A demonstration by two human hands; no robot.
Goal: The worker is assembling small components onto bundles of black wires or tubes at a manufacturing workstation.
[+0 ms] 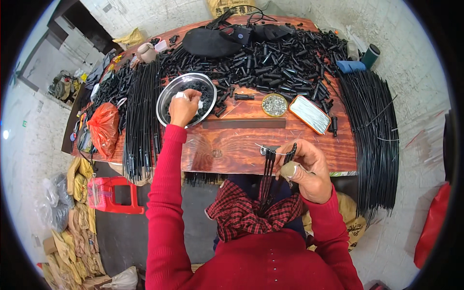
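Observation:
Over the steel bowl (pixel 163 89), my left hand (pixel 182 110) has its fingertips, wrapped in white tape, drawn together among small black parts (pixel 207 94). Whether a part is between those fingers is hidden. At the table's front edge, my right hand (pixel 311 171) is closed on thin black cables, its thumb covered by a tan wrap. Several black cables (pixel 268 169) stand near its fingertips, their lower ends over the checked cloth (pixel 241 208) on my lap. A thin pale wire (pixel 261 146) crosses beside the cable tops.
A round tin of small metal pieces (pixel 274 105) and an orange-rimmed tray of thin metal pins (pixel 310 114) lie beyond my right hand. A dark flat bar (pixel 244 123) lies before them. Black fittings (pixel 285 72) heap behind; cable bundles (pixel 140 116) flank the table.

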